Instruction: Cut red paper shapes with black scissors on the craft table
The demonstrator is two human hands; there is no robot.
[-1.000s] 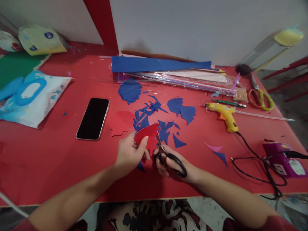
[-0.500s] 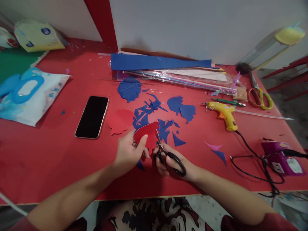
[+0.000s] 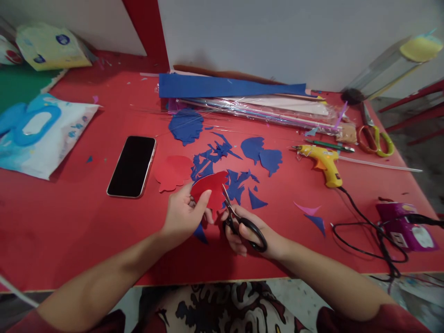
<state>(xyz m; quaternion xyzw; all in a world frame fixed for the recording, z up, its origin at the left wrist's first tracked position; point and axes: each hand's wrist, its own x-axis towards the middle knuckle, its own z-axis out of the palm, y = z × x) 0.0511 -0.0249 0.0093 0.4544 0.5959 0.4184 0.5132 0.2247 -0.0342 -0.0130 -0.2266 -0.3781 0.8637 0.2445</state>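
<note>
My left hand [image 3: 189, 208] pinches a red foam sheet piece [image 3: 210, 188] between thumb and fingers, near the table's front. My right hand [image 3: 248, 231] grips black-handled scissors [image 3: 255, 235], whose blades meet the right edge of the red piece. Whether the blades are fully closed I cannot tell. Left of the hands lies a second red cut-out [image 3: 173, 172] with a wavy lower edge. Blue foam scraps [image 3: 208, 159] are scattered just beyond my hands. Blue petal-edged cut-outs [image 3: 186, 126] form a pile behind them, and two overlapping blue cut-outs [image 3: 270, 161] lie to the right.
A phone [image 3: 132, 166] and a wipes pack [image 3: 45, 134] lie at left. Rolled foam sheets [image 3: 232, 86] line the wall. At right are a yellow glue gun [image 3: 322, 162], its black cord, a purple power box [image 3: 409, 226] and more scissors [image 3: 376, 138].
The scissors have shifted slightly along the right edge of the red piece, and the red piece has tilted a little. The whole view has moved slightly.
</note>
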